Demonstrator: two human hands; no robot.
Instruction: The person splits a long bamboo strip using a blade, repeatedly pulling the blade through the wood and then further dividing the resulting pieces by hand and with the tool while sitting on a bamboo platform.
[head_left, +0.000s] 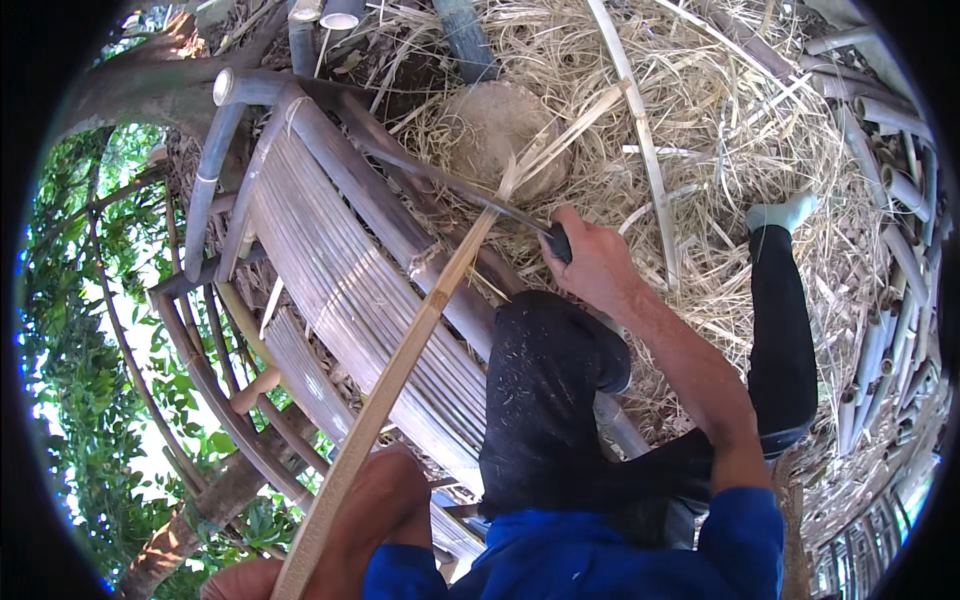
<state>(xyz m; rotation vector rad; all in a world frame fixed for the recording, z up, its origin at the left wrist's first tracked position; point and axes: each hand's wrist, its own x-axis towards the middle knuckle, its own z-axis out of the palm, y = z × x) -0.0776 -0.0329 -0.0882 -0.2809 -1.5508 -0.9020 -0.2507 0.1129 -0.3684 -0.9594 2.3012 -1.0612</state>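
A long, pale bamboo strip [385, 390] runs slantwise from the lower left up to the middle, where its far end is split into thin slivers. At the bottom left edge my left hand [242, 580] is closed around the strip's near end, partly cut off by the picture's edge. My right hand [598, 262] grips the black handle of a long knife [450, 182]. Its dark blade lies across the strip just below the split part, pointing to the upper left. Beyond the blade is a round wooden block [500, 130], partly covered by shavings.
Slatted bamboo seating [330, 270] with thick pole framing slants along my left. Bamboo shavings [720, 150] cover the ground ahead, with a loose pale strip [645, 140] lying on them. My dark-trousered legs [560, 390] lie below the knife hand. Stacked bamboo poles [880, 350] line the right.
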